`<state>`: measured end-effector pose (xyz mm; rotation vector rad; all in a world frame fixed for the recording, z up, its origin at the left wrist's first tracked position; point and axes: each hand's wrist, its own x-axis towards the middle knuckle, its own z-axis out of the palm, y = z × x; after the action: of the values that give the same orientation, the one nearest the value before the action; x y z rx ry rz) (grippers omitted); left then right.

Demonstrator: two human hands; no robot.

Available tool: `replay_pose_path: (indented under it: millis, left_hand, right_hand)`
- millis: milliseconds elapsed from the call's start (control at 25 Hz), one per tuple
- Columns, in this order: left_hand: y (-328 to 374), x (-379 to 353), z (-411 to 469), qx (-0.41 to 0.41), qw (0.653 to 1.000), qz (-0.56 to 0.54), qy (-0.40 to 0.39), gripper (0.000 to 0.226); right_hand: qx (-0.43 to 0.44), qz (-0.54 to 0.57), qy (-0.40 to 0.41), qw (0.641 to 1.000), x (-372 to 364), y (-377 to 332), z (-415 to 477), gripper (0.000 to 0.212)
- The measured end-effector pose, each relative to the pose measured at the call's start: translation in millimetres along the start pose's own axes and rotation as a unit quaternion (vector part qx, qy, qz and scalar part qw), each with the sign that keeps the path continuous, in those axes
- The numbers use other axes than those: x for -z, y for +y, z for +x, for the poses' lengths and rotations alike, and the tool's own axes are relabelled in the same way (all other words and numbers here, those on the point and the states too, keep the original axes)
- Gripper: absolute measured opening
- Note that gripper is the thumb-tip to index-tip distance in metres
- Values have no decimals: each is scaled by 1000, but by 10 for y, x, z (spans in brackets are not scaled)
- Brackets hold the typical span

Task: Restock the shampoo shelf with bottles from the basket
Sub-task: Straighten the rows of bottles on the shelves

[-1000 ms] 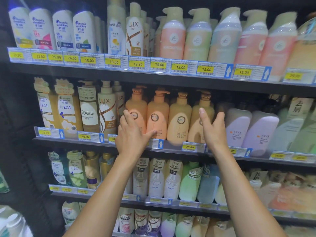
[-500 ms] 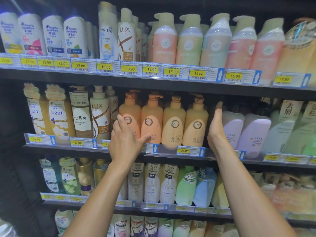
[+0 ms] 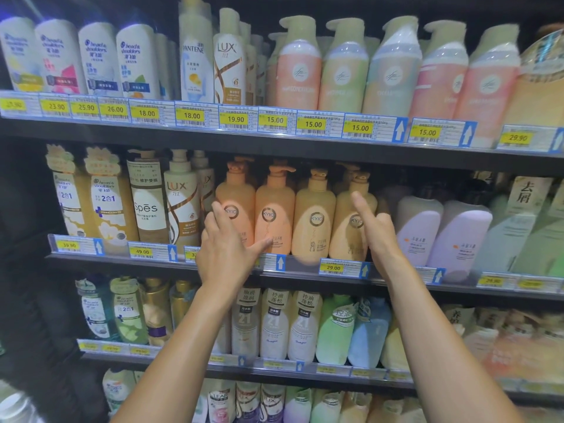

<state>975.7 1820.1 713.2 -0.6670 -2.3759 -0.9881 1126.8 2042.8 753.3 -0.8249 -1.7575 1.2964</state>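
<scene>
Four orange KYIO bottles [image 3: 314,221] stood in row on middle shelf [image 3: 305,280], bracketed by both sets of fingers.
At row's outer flank, left hand [image 3: 225,254]: fingers [image 3: 218,215] straight, spread, gripping nothing; thumb touched second bottle's front.
Opposite, right hand [image 3: 375,227]: fingers [image 3: 360,203] straight, together, against end bottle; lilac bottle [image 3: 418,227] just beyond.
Step, judged: squaring row.
Next: reach for basket, out of view.
Since half second before: right hand closed inward onto end bottle; left barely shifted.

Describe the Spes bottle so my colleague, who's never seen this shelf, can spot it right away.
Start at the second shelf down, the one holding the orange KYIO pump bottles. Go left past the LUX bottle; the Spes bottle stands next. It alone carries a white band with large Spes lettering.
</scene>
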Motion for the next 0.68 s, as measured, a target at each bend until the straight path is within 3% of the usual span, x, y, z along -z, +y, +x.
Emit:
replay_pose_path:
  millis: [200, 360, 480, 680]
  left_hand:
    - [-13, 36, 103, 22, 999, -35, -9, 139]
    - [-52, 78, 351, 45, 991, -120, -49, 115]
    - [-59, 125, 473, 94, 968, -214, -96, 128]
    - [-111, 163, 575, 132, 942, -281, -126, 140]
  right_hand:
    - [74, -168, 29, 983, -78, 20, -179, 101]
    - [113, -202, 45, 972, -130, 98, -191, 93]
    - [116, -205, 46, 971, -133, 120, -182, 93]
    - [116, -202, 49, 971, -124, 132, -188, 94]
